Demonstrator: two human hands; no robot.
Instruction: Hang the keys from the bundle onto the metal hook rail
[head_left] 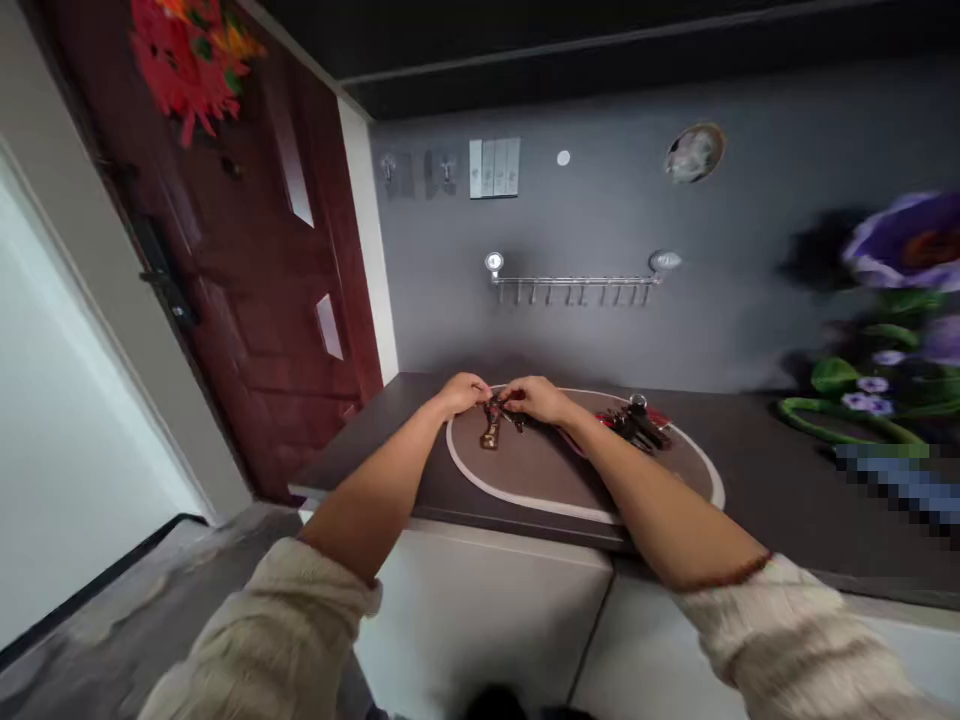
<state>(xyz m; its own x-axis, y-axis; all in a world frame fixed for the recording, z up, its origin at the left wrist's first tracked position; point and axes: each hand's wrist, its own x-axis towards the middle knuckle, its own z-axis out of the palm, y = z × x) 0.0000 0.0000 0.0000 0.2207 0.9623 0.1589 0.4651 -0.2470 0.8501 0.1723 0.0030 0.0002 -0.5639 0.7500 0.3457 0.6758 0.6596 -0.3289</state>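
Observation:
My left hand (461,395) and my right hand (536,400) meet above an oval brown mat (540,480) with a white rim. Their fingertips pinch a small bunch of keys (501,410) from either side. A tan key fob (490,436) hangs from the bunch and lies on the mat. To the right of my right hand, a second dark bunch of keys (639,425) rests on a red cloth (606,420) at the mat's far edge. My fingers hide part of the key ring.
The mat lies on a dark countertop (360,450) above white cabinets (480,620). A dark red door (262,300) stands to the left. A metal hook rack (574,285) is fixed to the grey wall behind, and a painted flower (907,245) is at the right.

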